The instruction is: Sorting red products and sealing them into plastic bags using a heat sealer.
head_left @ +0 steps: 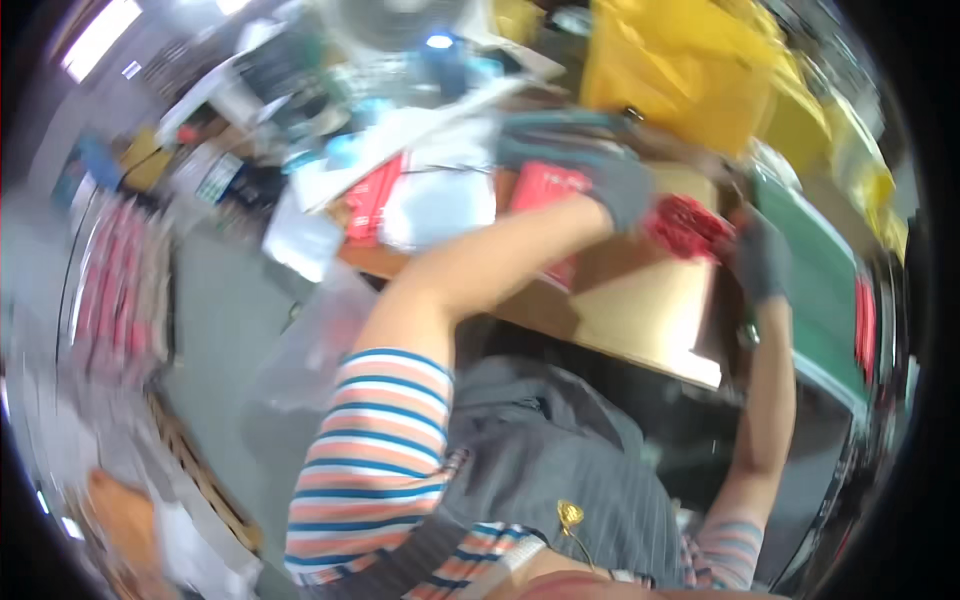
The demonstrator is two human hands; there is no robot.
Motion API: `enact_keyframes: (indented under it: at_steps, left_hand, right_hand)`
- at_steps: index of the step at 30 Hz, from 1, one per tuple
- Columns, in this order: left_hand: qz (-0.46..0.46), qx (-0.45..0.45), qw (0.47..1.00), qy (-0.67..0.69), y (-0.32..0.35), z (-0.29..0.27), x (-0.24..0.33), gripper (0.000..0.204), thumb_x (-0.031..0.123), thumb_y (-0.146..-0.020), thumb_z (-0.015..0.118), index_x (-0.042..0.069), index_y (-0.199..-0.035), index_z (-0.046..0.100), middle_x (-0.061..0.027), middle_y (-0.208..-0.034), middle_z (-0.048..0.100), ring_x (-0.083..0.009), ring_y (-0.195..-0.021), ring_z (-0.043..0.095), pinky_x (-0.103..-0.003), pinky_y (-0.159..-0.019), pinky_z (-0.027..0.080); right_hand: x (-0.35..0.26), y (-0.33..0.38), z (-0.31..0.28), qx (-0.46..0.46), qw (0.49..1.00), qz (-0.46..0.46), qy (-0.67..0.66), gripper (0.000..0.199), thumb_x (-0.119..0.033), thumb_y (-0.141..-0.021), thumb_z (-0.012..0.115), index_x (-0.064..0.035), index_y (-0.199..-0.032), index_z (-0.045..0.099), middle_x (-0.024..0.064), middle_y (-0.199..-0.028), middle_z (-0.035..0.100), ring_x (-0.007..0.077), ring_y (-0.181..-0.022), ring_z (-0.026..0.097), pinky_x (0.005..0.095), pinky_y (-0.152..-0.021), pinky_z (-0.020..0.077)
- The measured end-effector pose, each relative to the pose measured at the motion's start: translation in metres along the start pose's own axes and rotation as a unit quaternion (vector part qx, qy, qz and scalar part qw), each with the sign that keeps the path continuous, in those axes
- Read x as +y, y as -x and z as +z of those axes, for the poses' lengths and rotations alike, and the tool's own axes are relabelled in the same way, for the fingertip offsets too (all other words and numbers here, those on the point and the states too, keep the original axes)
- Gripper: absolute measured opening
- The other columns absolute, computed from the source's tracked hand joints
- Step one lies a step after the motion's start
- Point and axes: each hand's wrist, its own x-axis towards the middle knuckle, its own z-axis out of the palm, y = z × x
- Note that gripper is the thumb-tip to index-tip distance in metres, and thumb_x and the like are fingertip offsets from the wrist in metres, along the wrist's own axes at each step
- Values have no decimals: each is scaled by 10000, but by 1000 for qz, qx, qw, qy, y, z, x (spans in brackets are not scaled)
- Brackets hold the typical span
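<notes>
Both my hands wear grey gloves, and the picture is smeared by motion. My left hand (pixel 622 188) reaches over the work table beside a flat red packet (pixel 545 187); its fingers are too blurred to read. Between my hands, over a tan board (pixel 640 300), is a crumpled, glossy red bundle (pixel 685 228), whose exact kind I cannot make out. At the bundle's right end is my right hand (pixel 762 258), its blurred fingers seemingly closed on that end. A second red packet (pixel 374 203) lies farther left, next to a clear, silvery plastic sheet (pixel 440 205).
A large yellow bag (pixel 690 70) stands at the back. On the right is a green panel (pixel 815 285). A fan (pixel 400 15) and clutter fill the far left. Stacked pinkish bundles (pixel 118 285) stand at the left, with a translucent plastic bag (pixel 310 340) by the table.
</notes>
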Motion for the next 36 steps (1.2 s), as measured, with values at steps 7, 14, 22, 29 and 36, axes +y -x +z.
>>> enact_keyframes:
  at_steps: [7,14,22,29,36]
  left_hand:
    - [28,-2,982,189,-32,-14,-23,186,190,-708,551,41,-675,658,-206,-690,624,-359,-654,625,-428,-628,500]
    - [-13,105,918,383,-16,-34,-57,232,181,-815,520,25,-894,671,-148,-684,632,-266,-656,639,-341,-650,495]
    - [5,-137,907,399,-6,-58,-36,211,126,-807,467,-7,-731,612,-97,-597,616,-154,-529,619,-297,-491,496]
    - [-22,-116,867,485,6,-61,-43,240,149,-834,498,-48,-836,635,-96,-643,620,-133,-555,620,-264,-508,501]
    - [-69,-38,771,632,19,-117,-38,230,151,-834,528,-38,-770,643,-75,-622,623,-135,-537,593,-260,-523,478]
  right_hand:
    - [34,-49,40,-87,944,79,-307,79,-70,-810,520,-44,-812,596,-9,-673,563,95,-611,511,261,-557,421]
    - [29,-63,21,-16,945,-31,-326,70,-24,-766,517,-36,-825,553,-10,-718,514,80,-690,475,231,-631,403]
    - [38,-14,-4,-68,953,18,-295,71,17,-802,504,-35,-844,529,-25,-720,500,59,-664,468,205,-602,392]
    - [34,-19,0,-44,959,-9,-279,55,31,-781,501,-11,-815,512,32,-699,507,84,-669,476,231,-615,412]
    - [-51,-29,-36,30,975,-187,-115,464,-285,-817,657,-58,-1186,492,174,-1050,578,336,-967,573,407,-794,451]
